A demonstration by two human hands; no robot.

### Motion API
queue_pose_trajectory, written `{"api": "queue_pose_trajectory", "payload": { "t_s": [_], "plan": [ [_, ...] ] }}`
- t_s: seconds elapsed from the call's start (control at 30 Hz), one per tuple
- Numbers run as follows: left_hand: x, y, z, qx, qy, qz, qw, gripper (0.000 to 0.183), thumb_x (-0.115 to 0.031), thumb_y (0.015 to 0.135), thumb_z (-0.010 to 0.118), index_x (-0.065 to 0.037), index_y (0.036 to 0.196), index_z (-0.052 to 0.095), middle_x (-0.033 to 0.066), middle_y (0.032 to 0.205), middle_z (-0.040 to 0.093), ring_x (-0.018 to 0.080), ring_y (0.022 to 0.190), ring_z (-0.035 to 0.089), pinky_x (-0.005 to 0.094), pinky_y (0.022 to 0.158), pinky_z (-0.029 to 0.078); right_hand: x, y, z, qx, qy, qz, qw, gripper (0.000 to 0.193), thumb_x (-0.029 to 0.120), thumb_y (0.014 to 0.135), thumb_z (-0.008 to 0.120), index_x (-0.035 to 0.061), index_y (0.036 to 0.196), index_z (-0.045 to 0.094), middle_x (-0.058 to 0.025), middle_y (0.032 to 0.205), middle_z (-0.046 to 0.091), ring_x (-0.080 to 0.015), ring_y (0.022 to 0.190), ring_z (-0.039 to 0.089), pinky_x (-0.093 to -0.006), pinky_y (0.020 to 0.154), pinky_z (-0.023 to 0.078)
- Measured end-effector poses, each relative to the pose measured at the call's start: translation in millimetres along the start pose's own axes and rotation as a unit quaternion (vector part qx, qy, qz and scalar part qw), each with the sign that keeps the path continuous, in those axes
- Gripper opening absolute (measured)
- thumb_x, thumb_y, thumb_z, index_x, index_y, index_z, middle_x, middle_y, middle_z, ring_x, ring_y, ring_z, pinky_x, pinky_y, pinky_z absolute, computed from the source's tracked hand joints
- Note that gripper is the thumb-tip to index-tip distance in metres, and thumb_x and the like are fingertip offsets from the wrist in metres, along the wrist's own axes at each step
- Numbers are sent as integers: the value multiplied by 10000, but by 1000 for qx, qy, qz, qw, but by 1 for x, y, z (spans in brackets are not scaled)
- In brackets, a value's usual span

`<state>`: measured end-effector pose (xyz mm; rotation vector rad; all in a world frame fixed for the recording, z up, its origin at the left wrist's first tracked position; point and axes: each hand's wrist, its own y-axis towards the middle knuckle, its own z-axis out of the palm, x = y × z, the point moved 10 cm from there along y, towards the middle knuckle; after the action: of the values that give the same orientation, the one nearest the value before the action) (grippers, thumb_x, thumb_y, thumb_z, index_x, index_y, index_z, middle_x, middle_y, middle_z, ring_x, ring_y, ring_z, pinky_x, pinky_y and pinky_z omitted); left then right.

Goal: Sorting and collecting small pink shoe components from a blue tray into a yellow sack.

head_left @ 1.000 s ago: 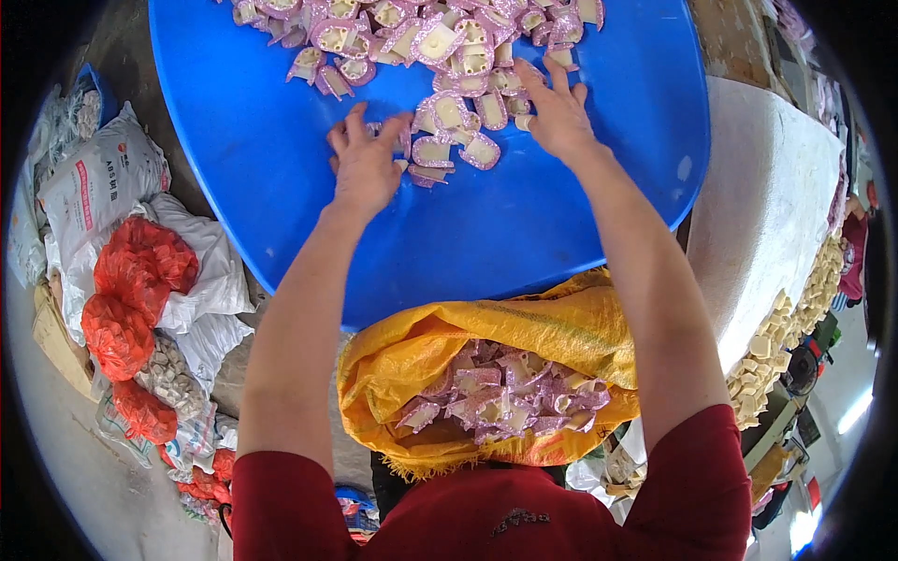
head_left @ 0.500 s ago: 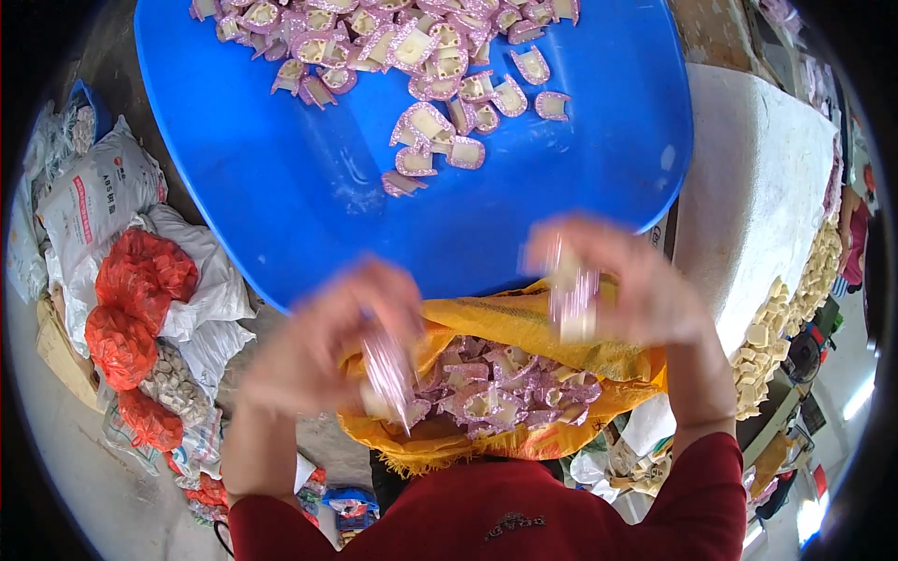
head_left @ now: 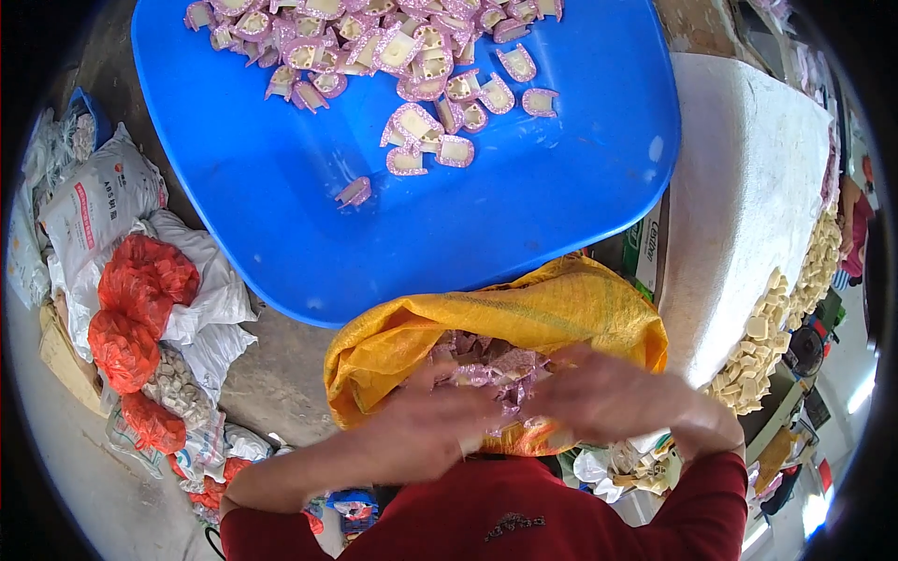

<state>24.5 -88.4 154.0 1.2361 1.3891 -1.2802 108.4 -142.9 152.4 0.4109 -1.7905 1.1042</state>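
Observation:
A yellow woven sack (head_left: 561, 294) stands open right in front of me, with glittery pink U-shaped plastic pieces (head_left: 500, 372) inside. My left hand (head_left: 435, 411) is over the left part of its mouth, and my right hand (head_left: 599, 393) over the right part. Motion smears the fingers of both, so whether they grip any pieces cannot be made out. Beyond the sack is a large blue plastic tub (head_left: 271, 206). Many of the same pink pieces with cream insides (head_left: 398, 51) are heaped at its far end, and one single piece (head_left: 354, 192) lies apart, nearer to me.
To the left, white sacks (head_left: 103, 196) and red plastic bags (head_left: 140, 280) are piled on the floor. On the right, a white sheet (head_left: 734, 206) covers a surface beside many cream-coloured pieces (head_left: 753, 351). A green box (head_left: 644, 248) sits between tub and sheet.
Both hands, earlier apart and each with pink pieces, have come down and together over the sack's mouth. The single piece in the tub now lies farther left.

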Motion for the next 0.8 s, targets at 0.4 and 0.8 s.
{"api": "queue_pose_trajectory", "payload": {
  "t_s": [0.4,0.8],
  "plan": [
    [216,80,-112,-159,272,-287,905,700,11,773,663,-271,1364,417,274,1379,258,461,1207,399,462,1032,387,-244,68,-208,-349,-259,375,819,830,-60,745,613,339,1424,353,-14,1540,191,-393,1280,367,-444,1057,388],
    [165,18,-134,-249,-166,-248,921,208,25,751,674,-123,891,718,86,1050,598,212,916,588,301,711,510,-165,16,-145,-351,212,205,889,592,217,733,692,-5,1244,492,-118,932,688,-220,793,672,-364,701,534]
  ]
}}
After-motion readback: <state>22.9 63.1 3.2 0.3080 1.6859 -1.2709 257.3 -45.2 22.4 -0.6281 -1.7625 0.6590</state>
